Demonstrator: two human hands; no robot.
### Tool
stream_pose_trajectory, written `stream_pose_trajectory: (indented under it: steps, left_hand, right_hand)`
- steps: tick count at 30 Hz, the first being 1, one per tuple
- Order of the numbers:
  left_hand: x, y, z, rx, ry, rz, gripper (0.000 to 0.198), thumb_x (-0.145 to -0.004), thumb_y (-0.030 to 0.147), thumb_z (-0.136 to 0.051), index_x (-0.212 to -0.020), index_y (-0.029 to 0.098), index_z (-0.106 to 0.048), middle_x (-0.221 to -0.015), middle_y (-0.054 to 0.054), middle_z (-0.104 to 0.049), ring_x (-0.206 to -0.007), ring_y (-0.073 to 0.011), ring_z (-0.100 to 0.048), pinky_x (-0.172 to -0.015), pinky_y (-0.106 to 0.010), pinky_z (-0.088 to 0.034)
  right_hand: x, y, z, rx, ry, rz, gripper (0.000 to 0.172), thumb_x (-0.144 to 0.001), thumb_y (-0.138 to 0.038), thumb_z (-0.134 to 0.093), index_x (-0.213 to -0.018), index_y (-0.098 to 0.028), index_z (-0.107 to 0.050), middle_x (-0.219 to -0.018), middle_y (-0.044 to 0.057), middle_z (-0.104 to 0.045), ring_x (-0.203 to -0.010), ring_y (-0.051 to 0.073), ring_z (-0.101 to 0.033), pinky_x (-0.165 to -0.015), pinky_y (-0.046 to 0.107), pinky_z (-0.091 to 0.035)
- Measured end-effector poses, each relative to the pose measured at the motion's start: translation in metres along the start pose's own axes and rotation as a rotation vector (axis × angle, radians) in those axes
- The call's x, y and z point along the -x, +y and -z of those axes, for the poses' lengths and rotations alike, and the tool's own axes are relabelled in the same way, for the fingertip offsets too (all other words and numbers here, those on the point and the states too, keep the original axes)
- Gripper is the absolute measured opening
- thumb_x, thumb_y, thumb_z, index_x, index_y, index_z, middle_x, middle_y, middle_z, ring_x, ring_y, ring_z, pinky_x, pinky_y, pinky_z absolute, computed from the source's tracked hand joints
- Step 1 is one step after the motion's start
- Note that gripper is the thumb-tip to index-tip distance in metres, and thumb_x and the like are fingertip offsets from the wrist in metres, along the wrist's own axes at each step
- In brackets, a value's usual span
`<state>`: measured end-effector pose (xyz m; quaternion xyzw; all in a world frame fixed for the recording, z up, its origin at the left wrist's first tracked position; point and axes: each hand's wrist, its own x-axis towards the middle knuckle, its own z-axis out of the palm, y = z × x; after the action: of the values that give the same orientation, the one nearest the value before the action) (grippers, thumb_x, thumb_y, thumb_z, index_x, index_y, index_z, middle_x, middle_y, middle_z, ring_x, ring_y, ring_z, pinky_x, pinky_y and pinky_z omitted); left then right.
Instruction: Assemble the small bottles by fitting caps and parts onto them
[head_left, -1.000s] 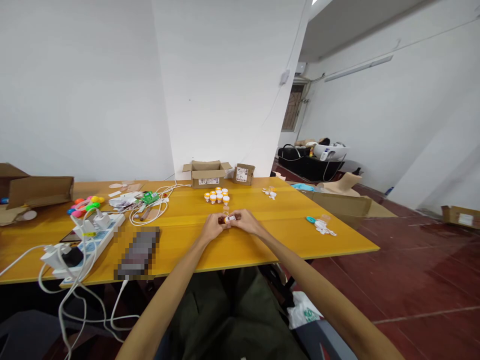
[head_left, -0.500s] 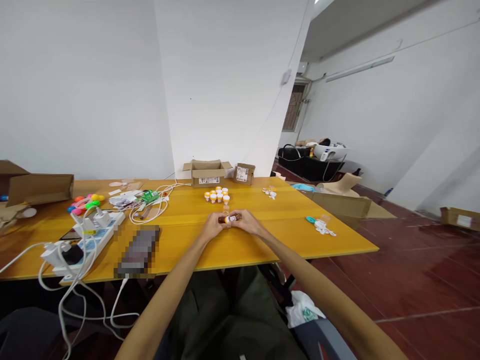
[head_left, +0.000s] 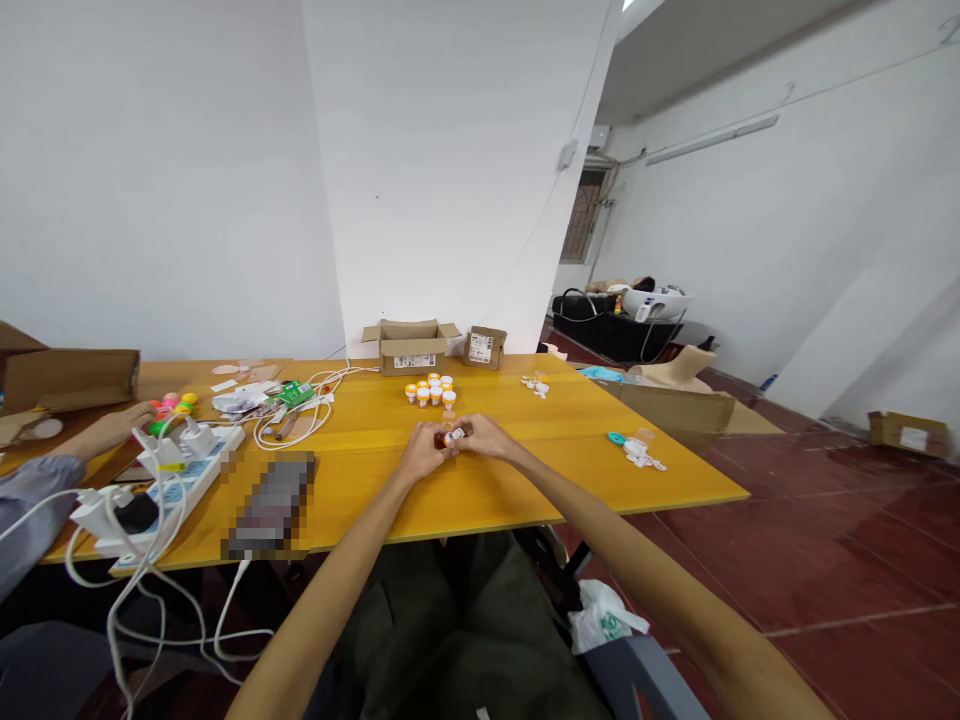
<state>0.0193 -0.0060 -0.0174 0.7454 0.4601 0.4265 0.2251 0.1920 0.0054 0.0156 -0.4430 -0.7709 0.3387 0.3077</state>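
At the far left, a cardboard box stands with its flaps spread on the yellow table. In front of it, a co-worker's hand, below a grey-blue sleeve, reaches to a cluster of bright plastic balls; whether it grips one cannot be told. Nearer lies a white power strip crowded with plugs, and to its right a dark phone, its screen blurred out, with a white cable at its near end. Farther back, a green packet lies among papers and loops of white cord.

Near the middle, an open carton sits against the wall, with a group of white-capped bottles in front of it. Just nearer than these, the person's left hand and right hand meet over the table, fingers closed from either side on a small brown bottle with a white label. A small carton stands behind.

To the right, small white pieces lie far back, and more lie nearer beside a teal ring.
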Motion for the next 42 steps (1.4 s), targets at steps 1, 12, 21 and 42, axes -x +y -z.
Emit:
stream_pose_trajectory:
  steps: [1,12,21,42]
  left_hand:
    - [0.000,0.000,0.000,0.002,0.004,0.001,0.013,-0.064,0.029,-0.079,-0.070,0.020,-0.073,-0.069,0.000,-0.066,-0.081,-0.0209,-0.057,-0.080,-0.031,-0.047]
    - [-0.002,0.000,0.001,0.009,-0.007,0.031,0.011,-0.064,0.023,-0.079,-0.067,0.018,-0.069,-0.066,0.001,-0.063,-0.079,-0.0201,-0.058,-0.076,-0.030,-0.045]
    - [0.000,0.009,0.002,-0.079,0.015,0.048,0.016,-0.064,0.026,-0.079,-0.072,0.017,-0.069,-0.072,-0.002,-0.066,-0.080,-0.0207,-0.058,-0.073,-0.029,-0.044]
    - [-0.002,0.005,0.001,-0.022,-0.039,0.077,0.012,-0.064,0.027,-0.077,-0.063,0.016,-0.072,-0.057,0.002,-0.063,-0.061,-0.0145,-0.055,-0.058,-0.024,-0.036]
  right_hand:
    - [-0.001,-0.001,0.000,0.010,-0.005,-0.002,0.014,-0.060,-0.026,-0.072,-0.072,-0.018,-0.075,-0.066,-0.002,-0.071,-0.066,0.018,-0.064,-0.058,0.024,-0.046]
    - [-0.006,-0.012,0.003,0.067,-0.026,-0.012,0.009,-0.060,-0.028,-0.071,-0.062,-0.019,-0.070,-0.055,-0.004,-0.063,-0.057,0.015,-0.057,-0.051,0.023,-0.038]
    - [-0.005,-0.013,0.001,0.061,-0.003,-0.017,0.010,-0.062,-0.027,-0.071,-0.068,-0.019,-0.070,-0.063,-0.002,-0.067,-0.063,0.015,-0.059,-0.056,0.023,-0.042]
    - [-0.005,-0.030,0.000,0.178,0.018,-0.121,0.026,-0.062,-0.033,-0.069,-0.045,-0.019,-0.056,-0.043,-0.005,-0.050,-0.052,0.012,-0.051,-0.050,0.023,-0.031]
